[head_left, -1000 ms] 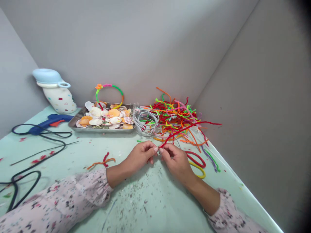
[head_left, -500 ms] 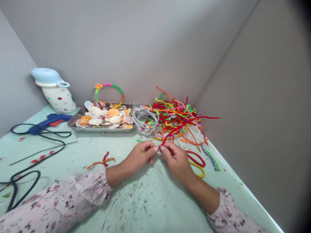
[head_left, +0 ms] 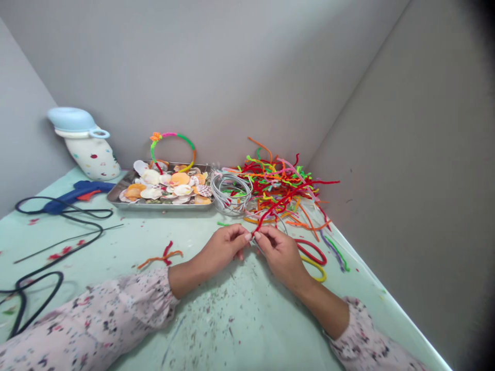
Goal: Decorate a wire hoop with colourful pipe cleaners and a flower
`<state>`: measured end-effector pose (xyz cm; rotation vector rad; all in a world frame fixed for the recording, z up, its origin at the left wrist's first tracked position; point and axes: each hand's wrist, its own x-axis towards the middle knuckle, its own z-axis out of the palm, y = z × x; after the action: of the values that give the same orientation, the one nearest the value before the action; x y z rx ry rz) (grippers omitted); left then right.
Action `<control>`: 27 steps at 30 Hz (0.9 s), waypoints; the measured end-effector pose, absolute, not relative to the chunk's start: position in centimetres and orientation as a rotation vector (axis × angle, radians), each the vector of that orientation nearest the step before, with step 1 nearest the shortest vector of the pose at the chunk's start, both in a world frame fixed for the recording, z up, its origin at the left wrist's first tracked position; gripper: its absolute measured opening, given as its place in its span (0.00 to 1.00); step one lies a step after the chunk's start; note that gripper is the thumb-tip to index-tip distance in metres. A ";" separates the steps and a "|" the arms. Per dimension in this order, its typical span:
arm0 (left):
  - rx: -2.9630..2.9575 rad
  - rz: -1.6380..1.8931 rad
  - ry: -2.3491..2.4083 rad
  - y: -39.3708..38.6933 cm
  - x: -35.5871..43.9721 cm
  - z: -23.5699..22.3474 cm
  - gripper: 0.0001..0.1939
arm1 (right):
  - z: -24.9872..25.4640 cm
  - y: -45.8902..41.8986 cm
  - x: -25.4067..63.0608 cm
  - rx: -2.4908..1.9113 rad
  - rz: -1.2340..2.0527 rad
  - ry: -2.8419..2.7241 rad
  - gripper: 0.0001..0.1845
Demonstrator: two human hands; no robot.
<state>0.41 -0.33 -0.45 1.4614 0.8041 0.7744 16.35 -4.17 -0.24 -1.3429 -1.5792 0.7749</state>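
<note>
Clock read from the fingertips. At nine: cord (head_left: pixel 101 228), black, looped. Between nine and ten: glue gun (head_left: pixel 67 200), blue. At ten: bottle (head_left: pixel 93 154), blue-lidded; then tray (head_left: pixel 162 207) of shells (head_left: pixel 181 179), coloured ring (head_left: pixel 186 140) standing above. At nine, nearer: short stems (head_left: pixel 167 254), crossed. Left hand (head_left: pixel 222 250): thumb pressed to fingers beside lower end of red stem (head_left: pixel 267 211); exact hold hidden. At eleven: coil (head_left: pixel 218 196), grey. Right hand (head_left: pixel 280 252): thumb and forefinger pinching red stem, running toward one before pile (head_left: pixel 282 178); free end shifted leftward since a second ago, hands unmoved. At three, partly behind right hand: red loop (head_left: pixel 324 255), yellow loop (head_left: pixel 324 273).
</note>
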 end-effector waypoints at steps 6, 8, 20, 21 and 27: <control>1.461 0.779 0.811 -0.3 0.4 -0.8 0.15 | -0.1 -4.3 16.3 -1.348 0.740 -1.602 0.11; 1.461 0.779 0.823 -0.3 0.4 -0.9 0.15 | -0.1 -4.3 16.3 -1.343 0.727 -1.615 0.11; 1.466 0.774 0.869 -0.4 0.4 -0.5 0.16 | 0.1 -4.3 16.4 -1.368 0.629 -1.711 0.09; 1.465 0.774 0.872 -0.4 0.4 -0.6 0.16 | 0.1 -4.3 16.4 -1.363 0.627 -1.715 0.09; 1.478 0.751 0.880 -0.6 0.5 -0.7 0.16 | -0.1 -4.3 16.3 -1.312 0.585 -1.732 0.06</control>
<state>0.54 -0.55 -0.67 1.4783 0.8795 0.7515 16.35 -4.34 -0.08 -1.3115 -1.7319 0.5854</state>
